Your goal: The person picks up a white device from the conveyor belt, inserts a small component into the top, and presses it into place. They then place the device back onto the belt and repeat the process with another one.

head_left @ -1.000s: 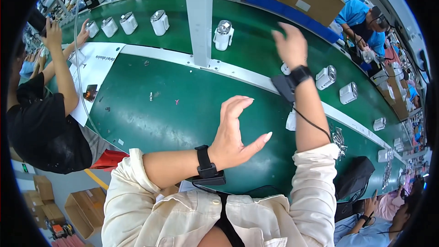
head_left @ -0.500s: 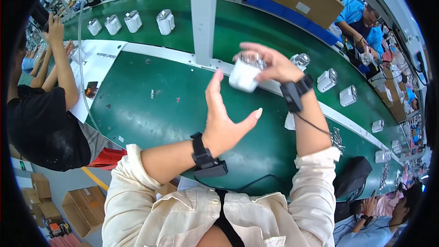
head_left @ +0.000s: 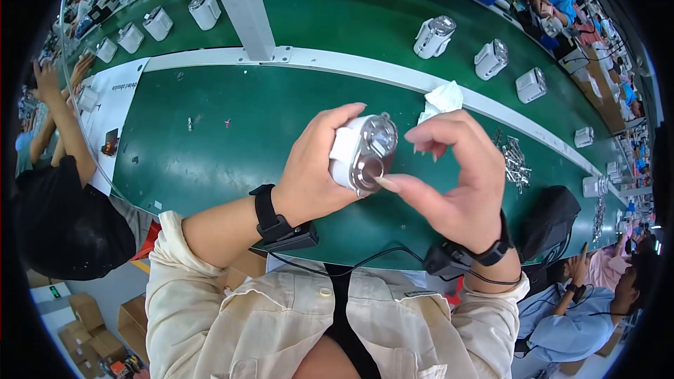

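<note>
Here the left hand (head_left: 312, 172) grasps a small white device with round metal faces (head_left: 364, 153), held in the air above the green conveyor table (head_left: 232, 126), close to the chest. The right hand (head_left: 449, 182) is half curled, and its thumb tip touches the lower metal face. A crumpled white cloth (head_left: 442, 100) lies behind on the table

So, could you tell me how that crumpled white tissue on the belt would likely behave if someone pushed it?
The crumpled white tissue looks soft and creased, so it would probably flop and deform rather than slide stiffly. It seems very light, so a nudge may send it skidding across the smooth green belt. Being irregular, it is unlikely to roll.
</note>
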A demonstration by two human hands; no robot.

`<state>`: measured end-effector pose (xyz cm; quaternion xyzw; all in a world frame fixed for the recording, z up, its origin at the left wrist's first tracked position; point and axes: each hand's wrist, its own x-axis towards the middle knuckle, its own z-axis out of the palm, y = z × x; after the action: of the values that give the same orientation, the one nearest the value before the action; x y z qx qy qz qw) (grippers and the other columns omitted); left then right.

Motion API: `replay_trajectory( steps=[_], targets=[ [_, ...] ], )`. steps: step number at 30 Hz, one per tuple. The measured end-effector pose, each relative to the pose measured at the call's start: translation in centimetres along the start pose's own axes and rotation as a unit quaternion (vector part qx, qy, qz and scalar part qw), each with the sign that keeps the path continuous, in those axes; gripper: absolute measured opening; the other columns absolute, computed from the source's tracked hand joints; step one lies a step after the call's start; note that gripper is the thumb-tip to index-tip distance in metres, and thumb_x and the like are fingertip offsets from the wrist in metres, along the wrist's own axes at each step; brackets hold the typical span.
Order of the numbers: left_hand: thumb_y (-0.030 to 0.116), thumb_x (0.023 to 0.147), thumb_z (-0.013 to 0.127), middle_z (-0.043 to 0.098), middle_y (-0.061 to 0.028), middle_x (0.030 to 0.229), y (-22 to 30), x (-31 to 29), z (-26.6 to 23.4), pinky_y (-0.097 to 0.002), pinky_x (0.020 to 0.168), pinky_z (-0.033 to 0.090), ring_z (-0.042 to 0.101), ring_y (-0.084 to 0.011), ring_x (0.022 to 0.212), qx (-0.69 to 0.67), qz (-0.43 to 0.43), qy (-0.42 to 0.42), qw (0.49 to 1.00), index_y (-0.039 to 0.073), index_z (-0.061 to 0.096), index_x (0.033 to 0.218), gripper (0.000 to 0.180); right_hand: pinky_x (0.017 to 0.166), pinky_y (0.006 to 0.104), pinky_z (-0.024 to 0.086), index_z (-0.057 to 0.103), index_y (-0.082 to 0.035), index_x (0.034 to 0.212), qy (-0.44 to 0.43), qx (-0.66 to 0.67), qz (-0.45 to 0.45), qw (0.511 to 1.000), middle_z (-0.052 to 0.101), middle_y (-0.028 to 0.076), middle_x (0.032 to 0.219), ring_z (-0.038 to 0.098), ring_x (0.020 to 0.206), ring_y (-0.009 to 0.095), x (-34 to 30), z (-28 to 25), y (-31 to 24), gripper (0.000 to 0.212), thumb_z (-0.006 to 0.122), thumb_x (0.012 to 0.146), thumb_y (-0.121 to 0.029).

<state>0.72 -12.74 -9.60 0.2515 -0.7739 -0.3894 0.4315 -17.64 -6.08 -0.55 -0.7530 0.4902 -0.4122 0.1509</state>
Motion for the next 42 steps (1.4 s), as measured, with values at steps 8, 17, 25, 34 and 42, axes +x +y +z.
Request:
replay_trajectory(
  steps=[8,17,25,34,42],
  targets=[
    [0.009,0.068,0.083,0.059,-0.0126,0.112,0.2,-0.1,0.2,-0.0304,0.08,0.051,0.062,-0.0196,0.095,0.067,0.061,0.023,0.996,0.003,0.045,0.127,0.071,0.058,0.0256,0.044,0.065,0.001,0.086,0.036,0.048,0.027,0.998,0.062,0.006,0.074,0.056,0.062,0.016,-0.1,1.7,0.7,0.017,0.077,0.075,-0.005],
    [0.007,0.068,0.082,0.059,-0.0145,0.112,0.0,-0.2,-0.1,-0.0305,0.08,0.051,0.062,-0.0218,0.096,0.09,0.056,0.025,0.994,0.001,0.045,0.126,0.069,0.052,0.0297,0.044,0.067,0.003,0.088,0.138,-0.081,-0.105,0.982,0.062,0.01,0.071,0.055,0.058,0.021,-0.4,3.7,2.2,0.014,0.073,0.075,0.001],
    [0.012,0.061,0.084,0.057,-0.0174,0.113,-0.4,-0.2,0.1,-0.04,0.083,0.049,0.059,-0.0341,0.098,0.098,0.082,0.043,0.991,0.002,0.046,0.125,0.075,0.05,0.0314,0.042,0.068,0.006,0.095,0.143,-0.196,-0.16,0.957,0.061,0.01,0.073,0.054,0.057,0.023,-0.9,4.6,2.0,0.025,0.072,0.071,0.002],
    [0.012,0.063,0.084,0.057,-0.0169,0.113,-0.2,-0.2,0.1,-0.0398,0.083,0.05,0.059,-0.0333,0.098,0.071,0.054,0.035,0.995,0.001,0.046,0.124,0.073,0.07,0.0339,0.048,0.065,0.004,0.107,0.056,-0.065,-0.05,0.995,0.061,0.012,0.096,0.06,0.079,0.023,-0.5,2.4,2.1,0.036,0.074,0.075,-0.009],
    [0.01,0.065,0.083,0.058,-0.015,0.112,-0.1,-0.3,0.0,-0.0384,0.083,0.049,0.06,-0.0325,0.098,0.018,0.085,-0.016,0.996,0.002,0.046,0.124,0.071,0.1,0.0352,0.039,0.054,-0.002,0.124,-0.049,0.414,0.085,0.905,0.047,0.019,0.134,0.047,0.124,0.025,-0.3,5.4,4.3,0.039,0.06,0.092,-0.023]
  ],
)
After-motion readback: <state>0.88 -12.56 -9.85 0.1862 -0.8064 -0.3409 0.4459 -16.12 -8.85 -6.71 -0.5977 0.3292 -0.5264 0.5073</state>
